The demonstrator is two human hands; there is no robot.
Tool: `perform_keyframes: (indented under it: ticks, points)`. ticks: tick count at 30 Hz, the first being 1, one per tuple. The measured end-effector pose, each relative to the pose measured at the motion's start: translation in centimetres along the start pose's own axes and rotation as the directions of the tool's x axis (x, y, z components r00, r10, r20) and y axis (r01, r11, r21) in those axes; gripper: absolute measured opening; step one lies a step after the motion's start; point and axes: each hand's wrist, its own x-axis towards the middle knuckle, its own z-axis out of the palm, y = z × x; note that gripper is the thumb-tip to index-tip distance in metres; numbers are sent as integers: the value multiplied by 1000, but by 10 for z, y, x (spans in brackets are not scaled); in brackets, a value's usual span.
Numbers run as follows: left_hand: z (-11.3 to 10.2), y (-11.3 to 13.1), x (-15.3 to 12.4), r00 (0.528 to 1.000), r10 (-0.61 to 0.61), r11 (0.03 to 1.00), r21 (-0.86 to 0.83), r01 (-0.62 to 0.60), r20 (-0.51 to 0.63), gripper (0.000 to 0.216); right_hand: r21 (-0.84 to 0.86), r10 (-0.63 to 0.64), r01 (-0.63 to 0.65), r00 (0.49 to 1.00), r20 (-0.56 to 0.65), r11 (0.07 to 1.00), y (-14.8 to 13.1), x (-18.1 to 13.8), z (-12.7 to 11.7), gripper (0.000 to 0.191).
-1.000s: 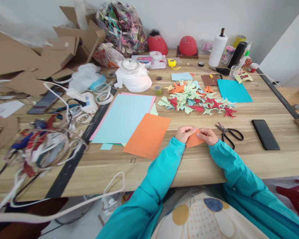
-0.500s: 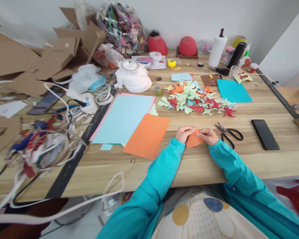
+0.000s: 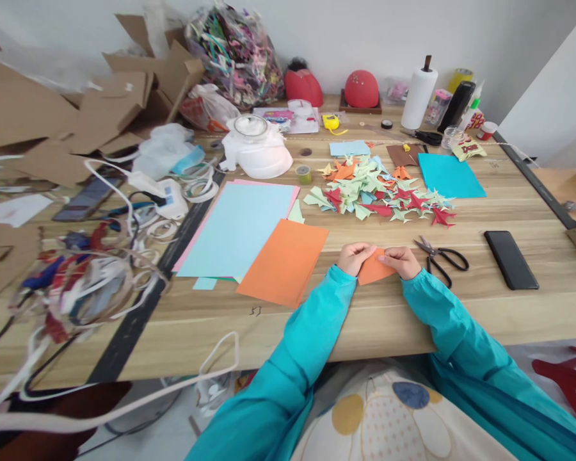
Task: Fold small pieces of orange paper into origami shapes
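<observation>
Both hands meet over a small folded piece of orange paper lying on the wooden table. My left hand pinches its left upper edge with curled fingers. My right hand pinches the right upper edge the same way. Teal sleeves cover both arms. Black scissors lie just right of my right hand. A larger orange sheet lies just left of my left hand.
A heap of folded paper figures in green, red and orange lies beyond the hands. Light blue sheets, a teal sheet and a black phone lie around. Cardboard, tangled straps and bags crowd the left side; a paper-towel roll stands at the back.
</observation>
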Motion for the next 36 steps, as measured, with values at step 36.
perform_keyframes:
  ticks: [36]
  points:
    - [-1,-12,11,967,-112,949,-313,35,-230,37,139,-43,47,999,-33,989,15,8,5,40]
